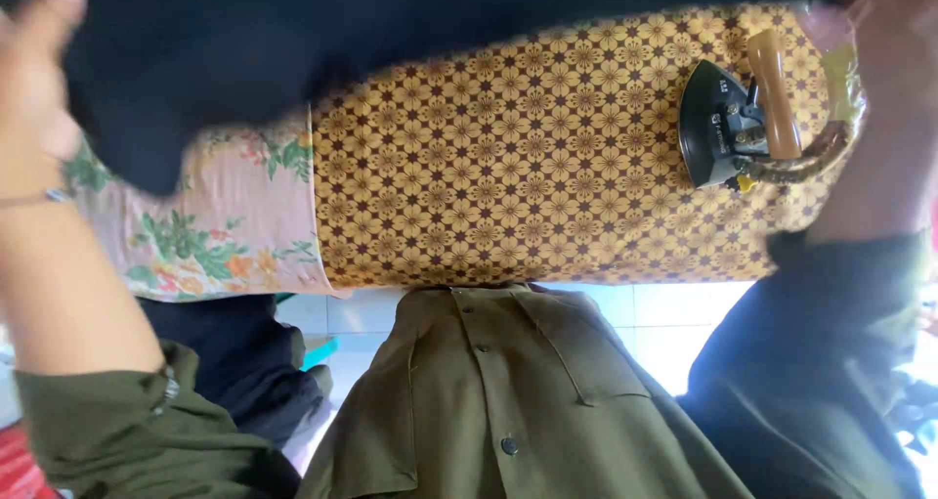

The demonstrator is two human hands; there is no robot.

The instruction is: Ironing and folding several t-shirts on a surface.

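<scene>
With my left hand and right hand each seemingly pinching an edge of the black garment, though blur hides the fingers, I spread it flat over the patterned ironing board, clear of the iron.

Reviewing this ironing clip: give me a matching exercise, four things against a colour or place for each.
Things:
1. iron
2. dark cloth
3. floral fabric
4. olive shirt

Descriptions:
A. hangs off the near edge of the board, buttoned
B. rests on the brown-and-gold patterned cover, near the right hand
C. pink with green leaves, at the left end of the board
D. held up across the top, left hand at its edge

Pairs: 1-B, 2-D, 3-C, 4-A
</scene>
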